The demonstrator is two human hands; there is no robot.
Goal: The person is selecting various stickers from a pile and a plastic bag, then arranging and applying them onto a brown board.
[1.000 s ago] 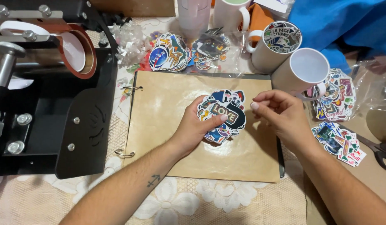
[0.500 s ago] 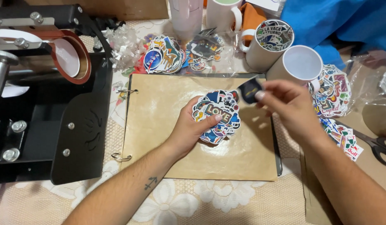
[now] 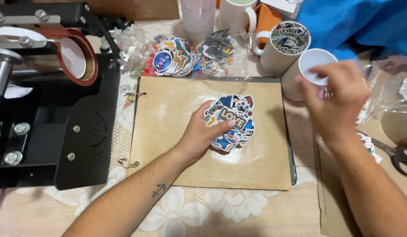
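Left hand (image 3: 199, 136) lies on the brown ring-bound album page (image 3: 177, 145), grip wrapped round a fanned stack of stickers (image 3: 232, 120), thumb pressed across the top one, fingers hidden under the pile. The stack sits on the page, right of its middle, touching paper and palm.

Right hand (image 3: 335, 98) is raised and blurred, well apart from the stack, over the right bench edge by a white mug (image 3: 311, 72); cannot tell whether its grip is spread or pinching something.

Risk, as judged: the stack is loose and held by one thumb, so a slip could fan stickers over the page or off onto the lace cloth (image 3: 186, 210). The right hand is close to the mug rim, so a careless sweep could knock it.

Scissors (image 3: 399, 154) lie far right. Black mug press (image 3: 45, 109) stands left. Farther back: more sticker piles (image 3: 175, 57) in clear bags, a printed mug (image 3: 287, 44), blue cloth (image 3: 357, 24).
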